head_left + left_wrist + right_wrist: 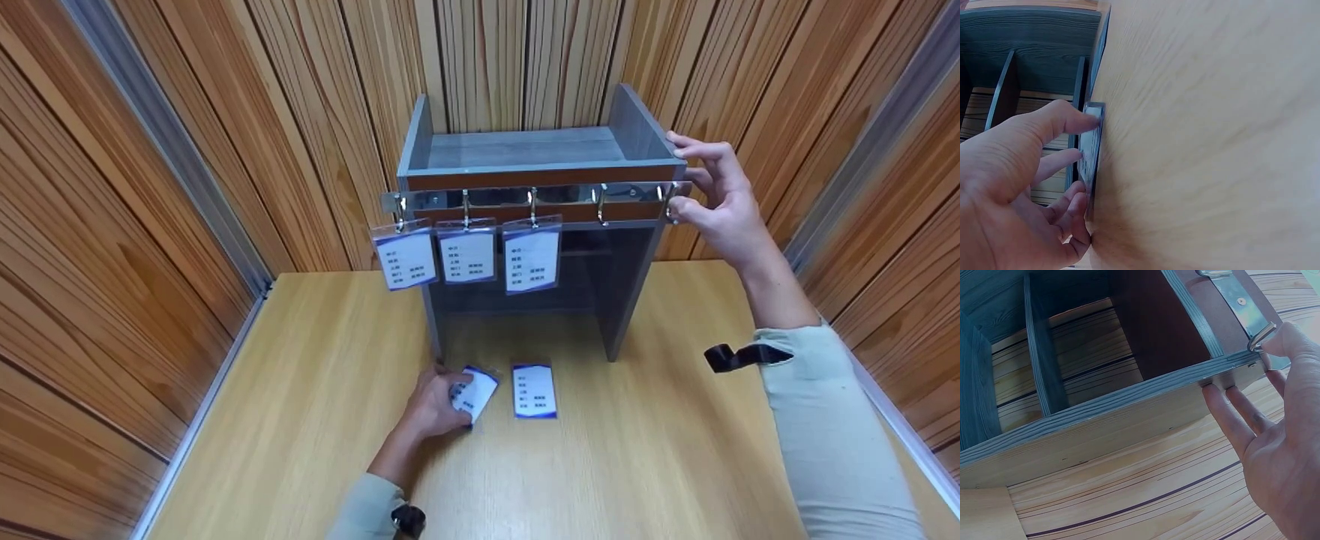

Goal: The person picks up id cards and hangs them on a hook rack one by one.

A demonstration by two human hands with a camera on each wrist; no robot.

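Note:
My left hand (pixel 437 401) pinches an ID badge (pixel 475 395) on the table. In the left wrist view the thumb and fingertips touch that badge (pixel 1089 147), seen nearly edge-on. Beside it another ID badge (pixel 535 391) lies flat. At the right front corner of a grey shelf (pixel 517 146), my right hand (pixel 724 202) grips it. The right thumb is at the end hook (pixel 1262 337) of the metal hook rail (pixel 570 193), and fingers touch the outer side panel (pixel 1185 396). Three badges hang from the left hooks, one being a badge (pixel 531 256) on the middle hook.
The shelf stands on a wooden table (pixel 637 450) against plank walls (pixel 315 112). Two hooks on the rail's right carry no badge, one being a hook (pixel 602 204). A black strap (pixel 739 358) sticks out from the right sleeve.

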